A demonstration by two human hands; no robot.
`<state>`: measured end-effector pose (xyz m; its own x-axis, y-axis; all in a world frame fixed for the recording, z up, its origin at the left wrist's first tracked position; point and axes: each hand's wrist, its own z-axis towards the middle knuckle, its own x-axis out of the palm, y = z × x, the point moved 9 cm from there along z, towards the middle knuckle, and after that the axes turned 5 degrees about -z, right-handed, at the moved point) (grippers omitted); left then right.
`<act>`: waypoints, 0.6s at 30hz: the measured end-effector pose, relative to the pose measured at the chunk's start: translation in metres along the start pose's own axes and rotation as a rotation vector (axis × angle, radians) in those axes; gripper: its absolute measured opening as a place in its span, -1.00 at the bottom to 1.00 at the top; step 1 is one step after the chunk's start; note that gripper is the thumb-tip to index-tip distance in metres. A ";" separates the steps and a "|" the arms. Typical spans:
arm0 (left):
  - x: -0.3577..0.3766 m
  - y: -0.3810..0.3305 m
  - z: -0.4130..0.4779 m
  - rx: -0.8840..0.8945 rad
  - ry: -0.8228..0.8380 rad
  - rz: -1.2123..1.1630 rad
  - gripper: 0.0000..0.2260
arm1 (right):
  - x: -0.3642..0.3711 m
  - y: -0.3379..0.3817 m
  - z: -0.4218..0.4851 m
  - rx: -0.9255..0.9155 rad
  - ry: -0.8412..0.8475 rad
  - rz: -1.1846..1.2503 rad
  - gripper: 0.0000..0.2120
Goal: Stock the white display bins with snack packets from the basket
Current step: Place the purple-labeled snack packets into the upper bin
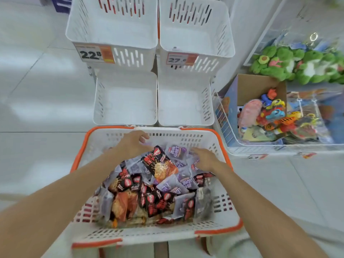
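Stocking not begun: four bins [126, 101] beyond both hands sit empty; left hand [133, 143] and right hand [203, 158], fingers loosely spread, reach into the full basket [212, 138] of packets [160, 162].

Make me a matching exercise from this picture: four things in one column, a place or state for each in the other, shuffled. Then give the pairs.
Things:
1. Basket
2. Lower bins
3. 22.8 tag
4. Green plush toys

Places or states:
A. On the front of the upper left bin
B. Far right, above a box of small toys
C. Empty
D. Full of black and purple packets, both hands reaching in

Pairs: 1-D, 2-C, 3-A, 4-B
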<state>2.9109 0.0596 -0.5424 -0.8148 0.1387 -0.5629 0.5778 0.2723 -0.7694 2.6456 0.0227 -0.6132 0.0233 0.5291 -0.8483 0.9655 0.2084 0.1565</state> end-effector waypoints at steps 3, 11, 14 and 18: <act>0.005 -0.004 -0.005 -0.023 0.004 -0.063 -0.63 | -0.010 -0.002 -0.007 0.011 -0.157 -0.160 -0.68; 0.066 -0.032 -0.018 -0.228 0.333 -0.630 -0.50 | -0.065 0.054 -0.014 -0.174 -0.098 1.069 -0.81; 0.058 -0.017 -0.011 -0.270 0.203 -0.693 -0.76 | -0.058 0.055 -0.010 -0.133 -0.097 0.948 -0.77; 0.036 0.011 -0.003 -0.289 0.025 -0.709 -0.82 | -0.011 0.041 0.011 -0.050 -0.033 0.560 -0.61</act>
<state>2.8877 0.0703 -0.5704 -0.9888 -0.1418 0.0461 -0.1165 0.5422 -0.8321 2.6873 0.0166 -0.6029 0.5375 0.5443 -0.6441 0.7900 -0.0580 0.6103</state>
